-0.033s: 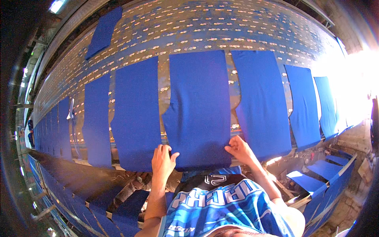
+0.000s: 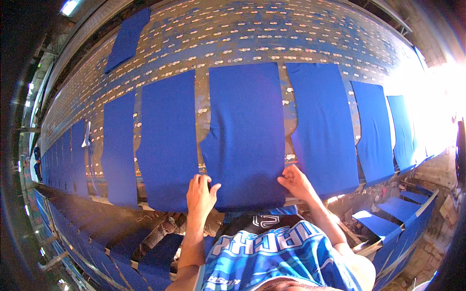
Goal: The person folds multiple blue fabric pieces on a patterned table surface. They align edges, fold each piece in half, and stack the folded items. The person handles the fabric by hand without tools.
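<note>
A blue fabric panel (image 2: 245, 121) lies directly before me on a long printing table, wrinkled along its left side. At its lower left corner is my left hand (image 2: 200, 196), its fingers bent and its thumb spread apart over the fabric. My right hand (image 2: 295, 183) is at the panel's lower right edge, thumb and forefinger closed together on the cloth. A similar blue panel (image 2: 170, 140) lies just left of it, close to my left fingers. Another blue panel (image 2: 323, 128) lies to the right, beside my right hand.
More blue panels (image 2: 119, 145) run along the table (image 2: 252, 46), whose surface carries rows of small pale marks. A folded blue cloth (image 2: 128, 39) lies at the far left. A thin white-tipped tool (image 2: 87, 134) stands between panels. Behind me, blue pieces (image 2: 378, 224) lie on a lower rack.
My right hand has shifted very slightly, and the panels to the right appear moved by a few pixels. Otherwise the scene stays the same.
</note>
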Demonstrator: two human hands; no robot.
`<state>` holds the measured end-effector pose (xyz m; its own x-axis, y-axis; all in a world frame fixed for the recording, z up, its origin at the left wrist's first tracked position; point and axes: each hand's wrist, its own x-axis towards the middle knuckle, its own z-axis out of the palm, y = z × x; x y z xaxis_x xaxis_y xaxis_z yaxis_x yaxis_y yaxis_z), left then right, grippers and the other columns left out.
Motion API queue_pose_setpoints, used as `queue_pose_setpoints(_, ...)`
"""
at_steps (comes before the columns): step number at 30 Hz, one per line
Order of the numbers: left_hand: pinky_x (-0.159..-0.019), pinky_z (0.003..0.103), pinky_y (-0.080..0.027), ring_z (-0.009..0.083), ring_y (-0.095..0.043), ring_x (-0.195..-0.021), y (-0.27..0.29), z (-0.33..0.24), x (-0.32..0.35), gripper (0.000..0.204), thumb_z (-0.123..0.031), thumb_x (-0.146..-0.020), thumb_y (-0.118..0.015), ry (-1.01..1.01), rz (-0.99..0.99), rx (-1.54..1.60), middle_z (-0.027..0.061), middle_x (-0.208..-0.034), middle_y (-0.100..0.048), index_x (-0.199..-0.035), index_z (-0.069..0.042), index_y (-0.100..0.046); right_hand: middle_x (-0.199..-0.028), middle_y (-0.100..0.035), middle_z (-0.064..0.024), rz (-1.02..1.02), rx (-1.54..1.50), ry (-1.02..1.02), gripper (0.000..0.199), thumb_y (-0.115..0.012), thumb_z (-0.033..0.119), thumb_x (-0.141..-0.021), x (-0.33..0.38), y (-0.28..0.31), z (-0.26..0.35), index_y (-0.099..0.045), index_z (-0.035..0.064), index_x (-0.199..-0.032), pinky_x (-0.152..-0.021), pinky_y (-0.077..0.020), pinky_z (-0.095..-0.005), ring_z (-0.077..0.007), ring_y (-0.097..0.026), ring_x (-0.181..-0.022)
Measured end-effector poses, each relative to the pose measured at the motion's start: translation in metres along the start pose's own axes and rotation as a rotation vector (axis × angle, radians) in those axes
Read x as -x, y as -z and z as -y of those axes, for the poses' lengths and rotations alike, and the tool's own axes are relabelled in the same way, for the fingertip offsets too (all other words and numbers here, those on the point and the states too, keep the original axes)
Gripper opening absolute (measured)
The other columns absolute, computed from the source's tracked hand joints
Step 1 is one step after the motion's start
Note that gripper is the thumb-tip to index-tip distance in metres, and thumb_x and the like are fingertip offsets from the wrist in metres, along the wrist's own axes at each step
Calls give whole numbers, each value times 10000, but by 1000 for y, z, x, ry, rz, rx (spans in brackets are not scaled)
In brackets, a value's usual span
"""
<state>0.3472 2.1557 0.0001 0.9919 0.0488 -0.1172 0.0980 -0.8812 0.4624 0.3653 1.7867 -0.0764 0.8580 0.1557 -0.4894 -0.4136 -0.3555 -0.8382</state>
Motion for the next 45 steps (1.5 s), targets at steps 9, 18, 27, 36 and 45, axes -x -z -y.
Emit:
queue_pose_setpoints(9, -828, 468, -553, 369, -704, -902, -28, 42, -253, 193, -206, -965, -778, -184, -322, 178, 154, -952, -717, -975, -19, -734, -979, -754, -56, -313, -19, 89, 312, -838, 174, -968, -179, 38, 90, -677, 54, -1206, -764, -555, -317, -122, -692, -882)
queue_pose_setpoints(18, -902, 437, -570, 339, -728, -983, -43, 42, -425, 235, -246, -957, -802, -242, -363, 120, 153, -1036, -738, -1024, -23, -768, -993, -824, -144, -586, 223, 218, 321, -882, 215, -876, -330, 70, 160, -756, 48, -1119, -841, -618, -387, -250, -802, -904)
queue_pose_setpoints(27, -881, 463, -561, 367, -680, -1037, -51, 38, -434, 228, -269, -980, -781, -205, -284, 60, 137, -1095, -664, -1090, -88, -696, -907, -823, -81, -645, 197, 170, 301, -923, 197, -846, -349, 76, 152, -768, 50, -1059, -753, -595, -319, -146, -767, -818)
queue_pose_setpoints(36, -850, 497, -557, 405, -681, -980, -60, 38, -439, 168, -172, -982, -767, -267, -388, 35, 178, -1023, -675, -1070, -62, -675, -898, -828, -106, -613, 207, 140, 299, -918, 199, -822, -357, 82, 165, -780, 61, -1049, -799, -614, -354, -200, -792, -835)
queue_pose_setpoints(45, -922, 474, -578, 359, -688, -1037, -49, 40, -454, 221, -222, -909, -853, -74, -262, 47, 159, -1160, -641, -1033, -83, -735, -923, -832, -109, -564, 262, 235, 306, -913, 210, -823, -368, 84, 173, -790, 70, -1067, -827, -619, -357, -228, -809, -892)
